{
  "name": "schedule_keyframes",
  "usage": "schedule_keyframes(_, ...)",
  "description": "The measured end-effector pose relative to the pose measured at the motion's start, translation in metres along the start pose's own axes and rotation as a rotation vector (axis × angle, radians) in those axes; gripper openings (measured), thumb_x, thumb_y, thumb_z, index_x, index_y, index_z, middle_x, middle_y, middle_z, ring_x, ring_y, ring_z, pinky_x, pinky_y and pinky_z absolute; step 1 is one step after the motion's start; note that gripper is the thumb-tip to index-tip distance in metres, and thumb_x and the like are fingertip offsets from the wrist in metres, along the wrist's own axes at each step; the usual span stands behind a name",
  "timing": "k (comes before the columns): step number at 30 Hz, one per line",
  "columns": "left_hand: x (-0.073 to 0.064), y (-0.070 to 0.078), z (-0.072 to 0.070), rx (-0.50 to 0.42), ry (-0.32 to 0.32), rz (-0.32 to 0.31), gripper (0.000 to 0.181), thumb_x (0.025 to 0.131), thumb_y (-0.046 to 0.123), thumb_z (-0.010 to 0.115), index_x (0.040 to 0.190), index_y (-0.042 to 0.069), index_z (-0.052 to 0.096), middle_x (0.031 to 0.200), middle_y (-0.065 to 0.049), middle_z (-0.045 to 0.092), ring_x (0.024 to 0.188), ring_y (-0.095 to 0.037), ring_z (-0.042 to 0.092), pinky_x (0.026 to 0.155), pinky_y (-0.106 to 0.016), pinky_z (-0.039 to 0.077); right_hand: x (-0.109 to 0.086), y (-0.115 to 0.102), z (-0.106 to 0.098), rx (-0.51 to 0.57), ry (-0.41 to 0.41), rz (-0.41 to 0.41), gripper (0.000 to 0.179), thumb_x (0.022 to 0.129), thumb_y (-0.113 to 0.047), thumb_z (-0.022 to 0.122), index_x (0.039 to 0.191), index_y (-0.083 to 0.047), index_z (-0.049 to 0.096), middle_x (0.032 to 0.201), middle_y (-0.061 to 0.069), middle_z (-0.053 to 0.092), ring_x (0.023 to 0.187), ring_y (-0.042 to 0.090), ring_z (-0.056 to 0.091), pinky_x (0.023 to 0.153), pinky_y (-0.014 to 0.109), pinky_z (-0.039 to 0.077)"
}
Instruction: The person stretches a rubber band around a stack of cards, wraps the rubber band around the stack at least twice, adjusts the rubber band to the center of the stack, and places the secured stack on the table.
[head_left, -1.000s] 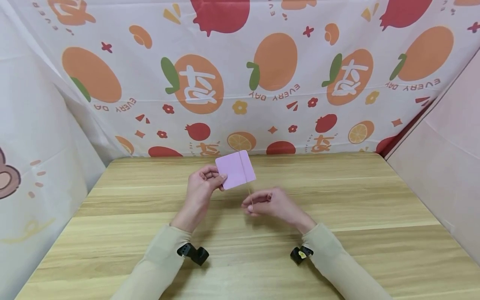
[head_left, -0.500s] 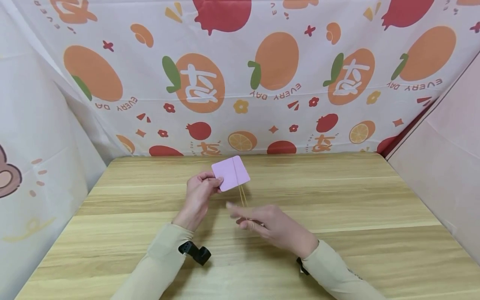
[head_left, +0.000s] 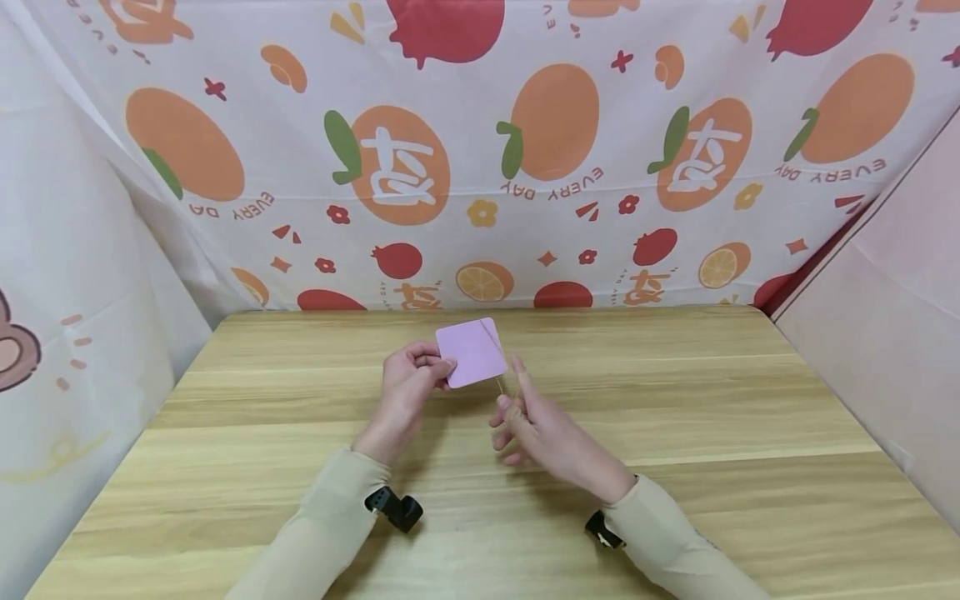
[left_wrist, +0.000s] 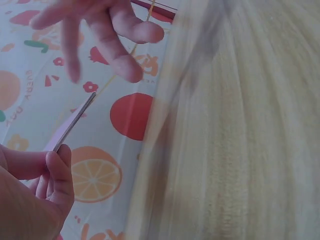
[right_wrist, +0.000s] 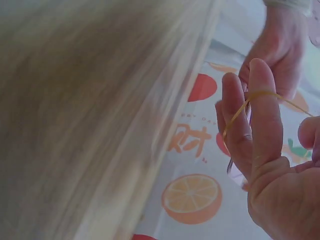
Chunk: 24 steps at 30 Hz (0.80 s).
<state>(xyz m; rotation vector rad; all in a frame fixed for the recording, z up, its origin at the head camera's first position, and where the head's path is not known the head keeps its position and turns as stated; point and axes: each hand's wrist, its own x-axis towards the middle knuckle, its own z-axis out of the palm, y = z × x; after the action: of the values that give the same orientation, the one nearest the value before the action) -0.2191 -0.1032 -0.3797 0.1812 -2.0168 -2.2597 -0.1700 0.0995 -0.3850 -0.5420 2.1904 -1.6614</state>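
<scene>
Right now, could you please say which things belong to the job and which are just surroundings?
Job:
flat pink square card, in left hand
yellow elastic band, on right hand

Surroundings:
pale wooden tabletop
white fruit-print cloth
black wrist cameras

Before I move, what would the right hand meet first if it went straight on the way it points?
Probably the pink card, up and left of the right hand in the head view and pinched by the left hand; depth is hard to judge.
</scene>
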Motion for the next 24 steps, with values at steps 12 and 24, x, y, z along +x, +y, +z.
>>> schedule_keyframes(12, 0.000, -0.001, 0.001, 0.023, 0.003, 0.028, 0.012, 0.084, -0.014, 0.064, 0.092, -0.010, 0.056, 0.067, -0.004, 0.059, 0.054, -0.010, 0.054, 0.052, -0.022, 0.048, 0.010, 0.006, -0.020, 0.278, -0.046, 0.029, 0.053, 0.109, -0.031, 0.031, 0.145, 0.008, 0.037, 0.103, 0.023, 0.067, 0.083, 0.028, 0.070, 0.074, 0.043, 0.058)
schedule_keyframes(24, -0.001, 0.002, 0.002, 0.016, -0.074, 0.038, 0.011, 0.085, -0.011, 0.065, 0.091, -0.008, 0.057, 0.070, -0.004, 0.061, 0.057, -0.011, 0.055, 0.056, -0.025, 0.050, 0.016, 0.023, -0.036, 0.726, -0.081, 0.085, 0.072, 0.102, -0.046, 0.047, 0.135, 0.017, 0.041, 0.096, 0.012, 0.068, 0.077, 0.013, 0.066, 0.074, 0.025, 0.056)
